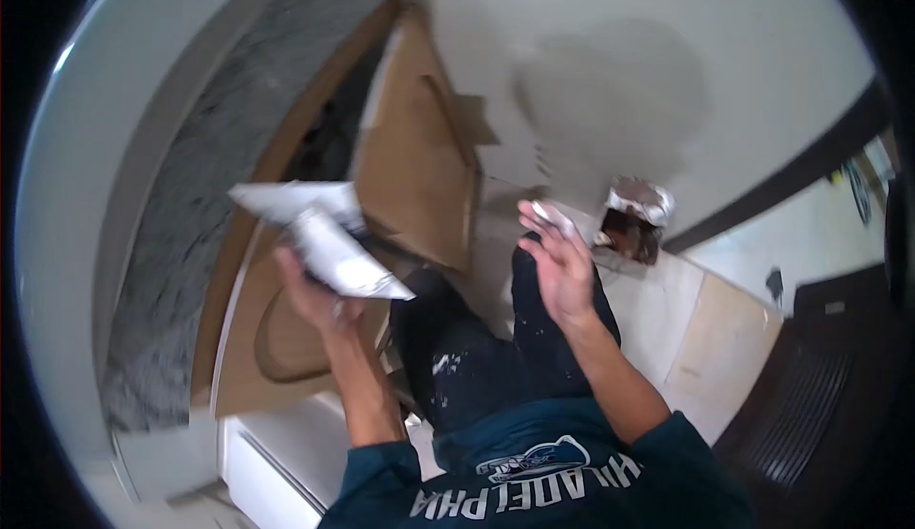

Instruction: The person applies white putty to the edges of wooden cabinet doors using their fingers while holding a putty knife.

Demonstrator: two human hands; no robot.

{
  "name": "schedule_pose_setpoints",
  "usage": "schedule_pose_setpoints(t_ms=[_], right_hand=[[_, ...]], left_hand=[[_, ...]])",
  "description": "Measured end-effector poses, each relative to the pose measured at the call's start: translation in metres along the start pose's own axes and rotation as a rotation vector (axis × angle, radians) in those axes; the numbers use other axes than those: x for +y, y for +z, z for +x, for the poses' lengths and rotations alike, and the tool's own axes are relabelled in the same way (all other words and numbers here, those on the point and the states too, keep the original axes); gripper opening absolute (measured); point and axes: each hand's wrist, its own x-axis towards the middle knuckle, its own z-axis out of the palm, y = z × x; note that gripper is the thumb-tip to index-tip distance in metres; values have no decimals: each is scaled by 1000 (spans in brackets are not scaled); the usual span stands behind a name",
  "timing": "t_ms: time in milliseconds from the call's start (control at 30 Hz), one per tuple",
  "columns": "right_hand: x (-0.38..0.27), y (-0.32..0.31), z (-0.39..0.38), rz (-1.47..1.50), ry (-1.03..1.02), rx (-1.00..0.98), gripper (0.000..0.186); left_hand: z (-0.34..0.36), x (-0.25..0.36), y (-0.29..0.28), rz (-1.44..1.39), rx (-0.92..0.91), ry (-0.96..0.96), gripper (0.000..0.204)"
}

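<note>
My left hand [315, 291] is closed round the lower part of a folded, shiny silver-white sheet [338, 254], perhaps foil or a flattened pouch. Its pointed corners stick out to the left and right, in front of an opened cupboard. Above my right knee, my right hand [562, 276] is raised with its fingers apart. A pale, slightly shiny patch lies across those fingers; whether it is a smear or a thin scrap, I cannot make out. Past the right hand, on the floor, stands an open container with a silver, foil-like lining or flap [640, 200] and brown contents.
A wooden cupboard door [419, 138] stands ajar ahead, below a grey stone-patterned counter [181, 205]. A second wooden panel [295, 338] is at the left. Beige boarding [729, 329] lies on the floor at the right, beside a dark slatted unit [810, 405]. A pale wall rises ahead.
</note>
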Motion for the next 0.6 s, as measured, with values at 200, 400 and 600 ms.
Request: schedule_pose_setpoints(t_ms=[200, 400, 600], right_hand=[[86, -7, 63, 191, -161, 408, 40], [209, -91, 48, -38, -140, 709, 36], [255, -95, -46, -211, -73, 487, 40]], left_hand=[[-1, -26, -24, 171, 195, 217, 59], [3, -26, 10, -114, -505, 237, 32], [-13, -22, 34, 67, -469, 336, 39]])
